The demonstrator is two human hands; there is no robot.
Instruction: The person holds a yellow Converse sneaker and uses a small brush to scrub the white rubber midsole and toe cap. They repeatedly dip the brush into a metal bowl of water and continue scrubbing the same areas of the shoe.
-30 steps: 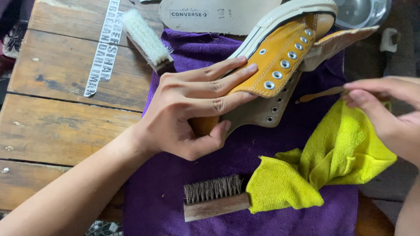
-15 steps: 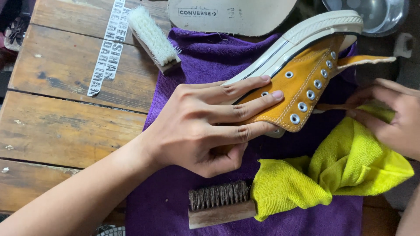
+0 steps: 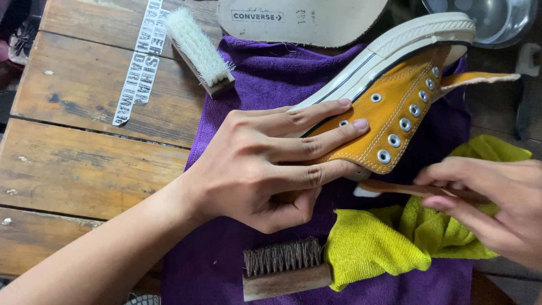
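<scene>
Nearest lie one dark-bristled brush [image 3: 285, 270] and one yellow cloth [image 3: 395, 243]. Just beyond them the left hand [image 3: 265, 164] is clamped on one yellow shoe [image 3: 389, 107], steadying it. The right hand [image 3: 497, 203] pinches a thin wooden tool [image 3: 395, 187] under the shoe: cleaning appears underway, needing a steady hold. Farther off: one white brush [image 3: 199, 51], one insole [image 3: 302, 20].

You held a yellow-orange canvas shoe [image 3: 395, 107], high-topped, with a white rubber sole and toe cap. It was tipped on its side over the purple towel [image 3: 271, 79], sole turned up and away, toe toward the upper right. Its silver eyelets were empty, the laces out, and the tongue stuck out to the right. A thin wooden stick [image 3: 406, 188] lay just below the shoe's ankle edge, over the yellow cloth [image 3: 384, 248].
</scene>
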